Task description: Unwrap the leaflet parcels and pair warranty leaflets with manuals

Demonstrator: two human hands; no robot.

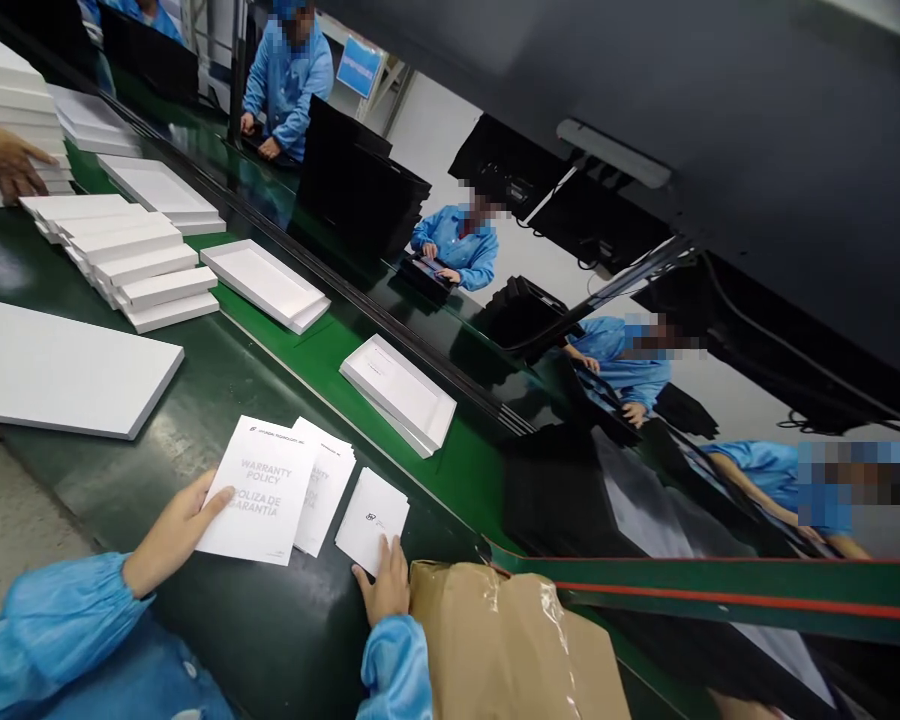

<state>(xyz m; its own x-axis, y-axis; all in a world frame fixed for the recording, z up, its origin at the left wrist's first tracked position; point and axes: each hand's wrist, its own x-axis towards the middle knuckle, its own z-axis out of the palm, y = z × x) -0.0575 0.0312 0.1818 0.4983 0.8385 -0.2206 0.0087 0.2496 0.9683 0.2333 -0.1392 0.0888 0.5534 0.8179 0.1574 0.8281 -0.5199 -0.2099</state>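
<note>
while the left hand point(172, 535) lies flat with loose fingers on the warranty policy leaflet point(259, 490), the right hand point(382, 585) rests open, fingertips on the small card point(373, 518). both papers lie on the table point(217, 400), side by side between the hands.

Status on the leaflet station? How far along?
Done: white trays and a closed box already sit on the green belt. In hand: left hand rests on the warranty policy leaflets, right hand on the small card stack. Left: both paper stacks remain on the bench, and a fanned stack of white lids waits upstream.
</note>
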